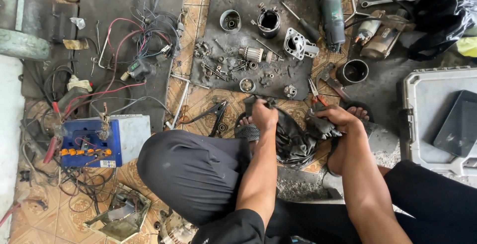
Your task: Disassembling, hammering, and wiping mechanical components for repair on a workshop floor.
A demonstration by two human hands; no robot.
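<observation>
Though cluttered, patterned tile floor (198, 105).

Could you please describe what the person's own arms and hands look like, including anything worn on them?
Both forearms are bare from the elbow down, with no gloves, watch or rings visible on the left hand or the right hand. The left arm emerges from a short black sleeve near the bottom edge of the picture. The fingers look smudged with dark grime. The right arm's sleeve is out of view.
</observation>
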